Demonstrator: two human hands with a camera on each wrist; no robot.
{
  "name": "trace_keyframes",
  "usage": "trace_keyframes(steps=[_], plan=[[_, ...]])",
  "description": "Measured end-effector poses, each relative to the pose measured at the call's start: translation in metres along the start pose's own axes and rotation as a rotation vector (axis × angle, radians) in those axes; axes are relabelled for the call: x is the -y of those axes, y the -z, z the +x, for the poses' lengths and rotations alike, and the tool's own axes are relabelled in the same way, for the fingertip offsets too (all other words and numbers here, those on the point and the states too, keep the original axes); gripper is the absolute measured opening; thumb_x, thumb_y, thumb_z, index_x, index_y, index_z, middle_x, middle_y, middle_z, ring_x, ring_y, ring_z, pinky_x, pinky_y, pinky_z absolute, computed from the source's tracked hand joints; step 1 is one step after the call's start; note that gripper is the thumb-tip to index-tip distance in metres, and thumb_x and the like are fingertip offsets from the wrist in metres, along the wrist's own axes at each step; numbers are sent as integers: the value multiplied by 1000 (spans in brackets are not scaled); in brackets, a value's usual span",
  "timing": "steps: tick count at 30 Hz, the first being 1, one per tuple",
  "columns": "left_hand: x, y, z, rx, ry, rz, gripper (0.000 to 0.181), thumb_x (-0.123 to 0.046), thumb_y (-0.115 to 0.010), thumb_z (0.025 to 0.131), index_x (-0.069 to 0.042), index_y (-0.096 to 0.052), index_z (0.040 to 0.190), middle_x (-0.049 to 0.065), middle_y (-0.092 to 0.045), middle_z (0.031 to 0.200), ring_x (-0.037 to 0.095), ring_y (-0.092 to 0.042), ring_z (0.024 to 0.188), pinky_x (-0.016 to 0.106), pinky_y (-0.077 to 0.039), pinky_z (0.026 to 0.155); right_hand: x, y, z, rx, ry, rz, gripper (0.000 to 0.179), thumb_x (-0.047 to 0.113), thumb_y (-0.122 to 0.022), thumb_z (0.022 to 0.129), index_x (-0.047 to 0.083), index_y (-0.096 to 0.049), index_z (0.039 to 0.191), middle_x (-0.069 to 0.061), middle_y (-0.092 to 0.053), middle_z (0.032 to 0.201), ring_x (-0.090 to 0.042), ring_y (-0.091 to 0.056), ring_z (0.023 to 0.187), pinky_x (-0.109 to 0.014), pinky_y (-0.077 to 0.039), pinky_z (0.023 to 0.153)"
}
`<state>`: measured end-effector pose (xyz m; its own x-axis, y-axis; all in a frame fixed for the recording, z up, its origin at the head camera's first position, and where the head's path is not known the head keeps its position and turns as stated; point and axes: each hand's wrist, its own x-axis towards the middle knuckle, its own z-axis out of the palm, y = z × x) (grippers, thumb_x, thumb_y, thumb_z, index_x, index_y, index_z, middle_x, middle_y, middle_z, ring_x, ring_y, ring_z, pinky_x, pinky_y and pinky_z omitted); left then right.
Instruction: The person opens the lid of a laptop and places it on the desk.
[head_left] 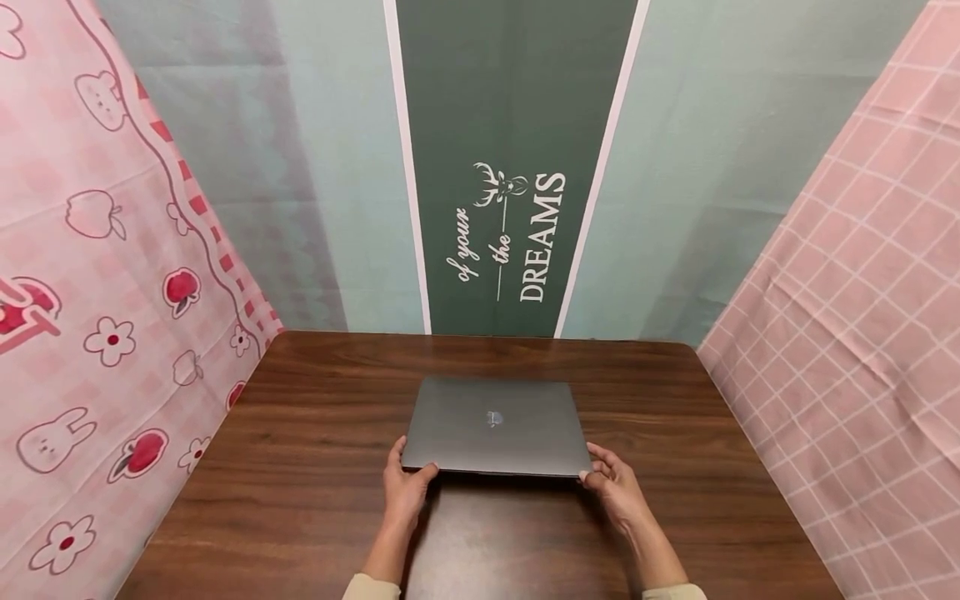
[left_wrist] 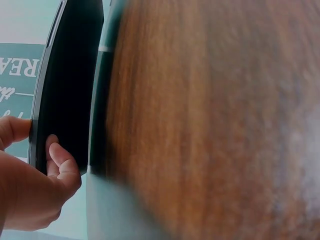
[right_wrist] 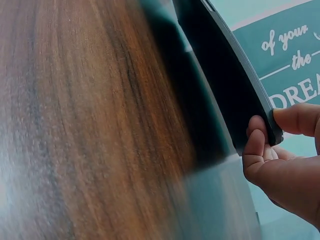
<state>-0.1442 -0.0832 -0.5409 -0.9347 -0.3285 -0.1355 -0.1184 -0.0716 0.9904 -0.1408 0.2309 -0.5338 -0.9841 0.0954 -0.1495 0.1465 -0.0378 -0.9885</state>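
Note:
A closed grey laptop (head_left: 498,429) with a small logo on its lid is held level above the wooden table in the head view. My left hand (head_left: 407,483) grips its near left corner, thumb on top and fingers beneath. At the near right corner, my right hand (head_left: 611,483) pinches it the same way. In the left wrist view the laptop's dark underside (left_wrist: 70,85) shows, with curled fingertips (left_wrist: 62,155) against it. The right wrist view shows a gap between the laptop (right_wrist: 225,75) and the table, the right thumb (right_wrist: 295,119) lying on the lid side.
The brown wood-grain table (head_left: 315,500) reaches back to a green and pale-teal curtain (head_left: 517,100) with white lettering. A pink patterned cloth (head_left: 90,333) hangs along the left side, a pink checked cloth (head_left: 862,333) along the right.

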Motion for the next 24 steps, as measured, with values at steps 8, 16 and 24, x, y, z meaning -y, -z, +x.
trace_keyframes(steps=[8,16,24], plan=[[3,2,1,11,-16,36,79,9,-65,70,4,-30,140,26,-40,126,14,-34,53,28,-38,56,-6,-2,-4,2,-9,8,61,-16,-51,76,-15,-32,134,-11,-54,78,-14,-53,65,-24,-45,62],[5,5,-1,21,6,75,78,6,-73,67,5,-36,136,30,-43,125,32,-52,90,34,-47,63,-8,4,-3,90,103,-11,62,-4,-60,75,-19,-32,129,-12,-57,80,-14,-56,67,-24,-46,60],[2,12,-1,67,11,158,85,5,-79,64,7,-34,137,35,-42,123,32,-55,89,36,-50,63,-3,-8,-2,-23,-28,-227,77,-11,-73,68,-15,-32,133,-28,-56,104,-17,-59,78,-23,-48,62]])
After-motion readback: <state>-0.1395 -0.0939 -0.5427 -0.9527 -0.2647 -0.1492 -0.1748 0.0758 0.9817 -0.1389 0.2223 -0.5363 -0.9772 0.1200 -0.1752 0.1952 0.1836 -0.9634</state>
